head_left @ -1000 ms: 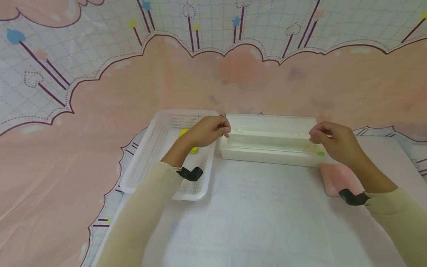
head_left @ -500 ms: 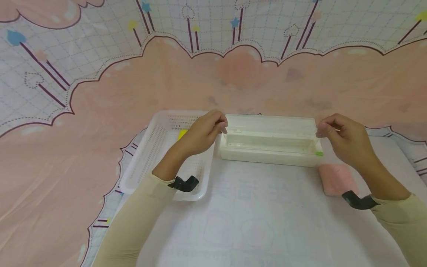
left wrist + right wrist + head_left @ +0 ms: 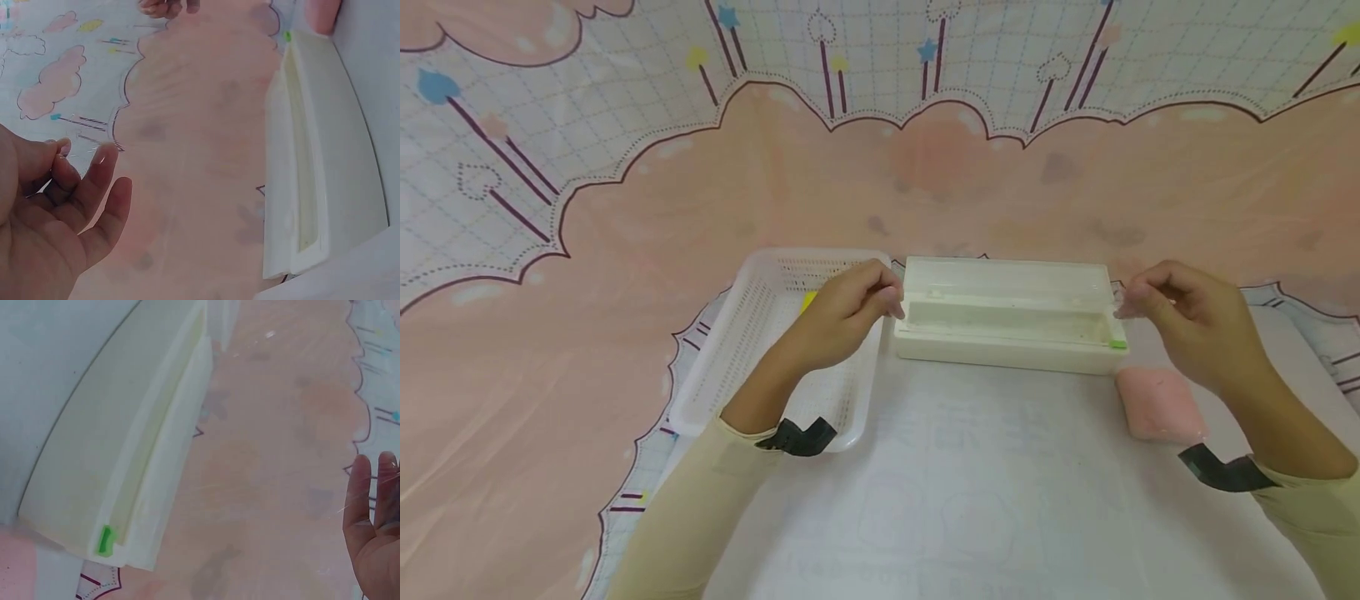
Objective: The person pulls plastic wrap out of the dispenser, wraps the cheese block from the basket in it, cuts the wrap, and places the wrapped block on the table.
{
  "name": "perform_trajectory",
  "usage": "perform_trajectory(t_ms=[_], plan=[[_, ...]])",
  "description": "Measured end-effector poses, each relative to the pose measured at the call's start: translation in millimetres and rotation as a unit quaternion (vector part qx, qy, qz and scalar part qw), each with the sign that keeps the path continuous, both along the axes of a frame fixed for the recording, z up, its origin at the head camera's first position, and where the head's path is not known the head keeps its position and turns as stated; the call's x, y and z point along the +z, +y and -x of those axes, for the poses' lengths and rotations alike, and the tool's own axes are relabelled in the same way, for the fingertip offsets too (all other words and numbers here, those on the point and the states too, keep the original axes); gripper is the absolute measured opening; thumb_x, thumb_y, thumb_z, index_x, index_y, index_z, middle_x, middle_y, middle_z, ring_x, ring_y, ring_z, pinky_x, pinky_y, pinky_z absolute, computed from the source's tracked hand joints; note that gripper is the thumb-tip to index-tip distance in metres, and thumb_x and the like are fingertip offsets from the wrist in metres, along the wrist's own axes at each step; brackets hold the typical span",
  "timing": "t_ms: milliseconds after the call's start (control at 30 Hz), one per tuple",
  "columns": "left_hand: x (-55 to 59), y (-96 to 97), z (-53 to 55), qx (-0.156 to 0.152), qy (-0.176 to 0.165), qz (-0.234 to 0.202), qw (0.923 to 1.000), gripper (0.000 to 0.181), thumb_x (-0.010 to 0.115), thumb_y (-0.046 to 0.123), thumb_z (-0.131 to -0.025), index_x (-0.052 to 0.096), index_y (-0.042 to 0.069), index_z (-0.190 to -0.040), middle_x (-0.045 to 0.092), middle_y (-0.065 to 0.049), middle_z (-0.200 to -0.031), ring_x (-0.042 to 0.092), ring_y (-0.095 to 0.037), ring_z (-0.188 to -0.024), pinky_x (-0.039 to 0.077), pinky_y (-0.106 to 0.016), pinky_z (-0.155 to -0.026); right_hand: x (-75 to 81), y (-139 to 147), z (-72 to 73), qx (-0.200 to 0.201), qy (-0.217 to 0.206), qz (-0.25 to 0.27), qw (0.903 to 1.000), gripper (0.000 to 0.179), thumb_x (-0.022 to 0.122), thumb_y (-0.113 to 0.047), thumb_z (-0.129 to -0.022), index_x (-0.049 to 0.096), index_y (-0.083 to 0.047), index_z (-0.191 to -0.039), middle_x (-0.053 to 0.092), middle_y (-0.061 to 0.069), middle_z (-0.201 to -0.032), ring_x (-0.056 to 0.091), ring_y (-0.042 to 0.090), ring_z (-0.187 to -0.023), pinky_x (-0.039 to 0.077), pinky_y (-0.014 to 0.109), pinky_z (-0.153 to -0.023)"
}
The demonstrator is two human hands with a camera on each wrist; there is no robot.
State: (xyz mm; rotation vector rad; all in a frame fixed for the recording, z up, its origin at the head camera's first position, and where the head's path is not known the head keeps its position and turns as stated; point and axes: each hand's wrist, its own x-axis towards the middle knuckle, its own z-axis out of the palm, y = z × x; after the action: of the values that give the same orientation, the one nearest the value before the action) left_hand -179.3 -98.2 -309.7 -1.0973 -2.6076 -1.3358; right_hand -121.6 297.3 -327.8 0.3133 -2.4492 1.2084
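Observation:
Thin, see-through cling film [image 3: 270, 334] shows as faint glints and creases near both hands. In the head view my left hand [image 3: 850, 321] pinches one side of it between thumb and curled forefinger, above the basket's right edge. My right hand [image 3: 1198, 325] pinches the other side, off the right end of a long white cling film dispenser [image 3: 1011, 357]. The dispenser's lid [image 3: 1007, 283] stands raised at the back, its trough exposed. A small green slider [image 3: 1117, 343] sits at its right front corner. Loosely spread fingers [image 3: 114, 209] show in the left wrist view.
A white perforated basket [image 3: 718, 354] stands left of the dispenser, partly behind the left arm. Something yellow [image 3: 808, 300] in it is mostly hidden. A pink rounded block [image 3: 1161, 406] lies by the dispenser's right front corner, on the white tabletop [image 3: 985, 467].
Both hands have drawn farther apart and back toward the body, left hand leftward, right hand rightward. The dispenser, basket and pink block stay in place.

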Motion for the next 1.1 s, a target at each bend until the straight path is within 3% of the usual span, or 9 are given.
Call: perform_trajectory(t_ms=[167,300,433,600,700,833,1000,1100], plan=[[2.8,-1.5,-12.9,-0.005,0.028,0.004,0.9996,0.011,0.054,0.015,-0.106,0.059,0.008,-0.099,0.063,-0.003,-0.093,0.057,-0.014,-0.082,0.049,-0.029,-0.076,-0.9,-1.2,-11.1,0.0,0.042,-0.017,0.999,0.01,0.061,-0.004,-0.101,0.067,-0.001,-0.094,0.065,-0.022,-0.085,0.062,-0.01,-0.087,0.045,0.001,-0.08],[3.5,-3.4,-23.9,-0.015,0.056,0.008,0.9983,0.009,0.055,0.013,-0.105,0.058,0.008,-0.098,0.058,-0.002,-0.089,0.048,-0.014,-0.078,0.041,-0.028,-0.071,-2.0,-3.8,-19.8,0.018,0.083,-0.028,0.996,0.009,0.063,0.002,-0.098,0.066,-0.001,-0.09,0.064,-0.015,-0.088,0.061,-0.006,-0.092,0.045,0.001,-0.085],[3.2,-6.1,-33.8,-0.028,0.077,0.007,0.9966,0.006,0.056,0.01,-0.104,0.058,0.007,-0.099,0.053,-0.001,-0.089,0.048,-0.013,-0.081,0.043,-0.025,-0.072,-5.2,-4.5,-27.1,0.041,0.112,-0.006,0.9928,0.008,0.064,0.004,-0.097,0.067,0.005,-0.09,0.065,-0.007,-0.09,0.06,-0.003,-0.092,0.046,0.003,-0.087],[6.0,-10.1,-46.7,-0.045,0.099,0.001,0.9941,0.003,0.058,0.007,-0.102,0.059,0.008,-0.1,0.054,0.001,-0.09,0.05,-0.011,-0.085,0.045,-0.024,-0.074,-5.8,-4.6,-35.0,0.071,0.15,0.029,0.9857,0.015,0.063,0.002,-0.098,0.065,0.012,-0.086,0.067,-0.01,-0.091,0.062,0.0,-0.093,0.048,0.006,-0.088],[9.2,-12.1,-56.4,-0.061,0.102,0.0,0.9929,0.004,0.059,0.005,-0.102,0.059,0.009,-0.1,0.055,0.001,-0.091,0.05,-0.01,-0.086,0.045,-0.024,-0.074,-4.9,-6.7,-39.8,0.121,0.17,0.083,0.9744,0.015,0.063,0.007,-0.096,0.061,0.017,-0.084,0.07,-0.005,-0.094,0.064,0.006,-0.095,0.05,0.008,-0.087],[14.3,-13.1,-67.1,-0.077,0.115,-0.001,0.9904,0.006,0.06,0.004,-0.101,0.059,0.01,-0.1,0.056,0.002,-0.093,0.05,-0.009,-0.086,0.045,-0.023,-0.074,-2.6,-10.1,-47.9,0.155,0.186,0.112,0.9637,0.019,0.064,0.004,-0.096,0.06,0.018,-0.084,0.072,-0.003,-0.096,0.065,0.007,-0.096,0.051,0.009,-0.087],[16.3,-12.5,-70.5,-0.07,0.152,-0.025,0.9856,0.011,0.062,-0.002,-0.097,0.059,0.009,-0.1,0.056,0.001,-0.092,0.051,-0.009,-0.087,0.045,-0.022,-0.075,3.7,-16.5,-57.1,0.145,0.214,0.109,0.9598,0.027,0.064,-0.004,-0.099,0.06,0.016,-0.082,0.071,-0.006,-0.096,0.065,0.004,-0.095,0.05,0.008,-0.089],[17.9,-11.7,-70.2,-0.057,0.168,-0.044,0.9831,0.008,0.06,-0.002,-0.098,0.06,0.007,-0.1,0.057,0.0,-0.092,0.052,-0.011,-0.089,0.046,-0.023,-0.077,9.6,-22.2,-57.9,0.172,0.234,0.163,0.9427,0.026,0.066,-0.005,-0.098,0.061,0.016,-0.083,0.073,0.0,-0.095,0.066,0.008,-0.096,0.05,0.01,-0.09]])
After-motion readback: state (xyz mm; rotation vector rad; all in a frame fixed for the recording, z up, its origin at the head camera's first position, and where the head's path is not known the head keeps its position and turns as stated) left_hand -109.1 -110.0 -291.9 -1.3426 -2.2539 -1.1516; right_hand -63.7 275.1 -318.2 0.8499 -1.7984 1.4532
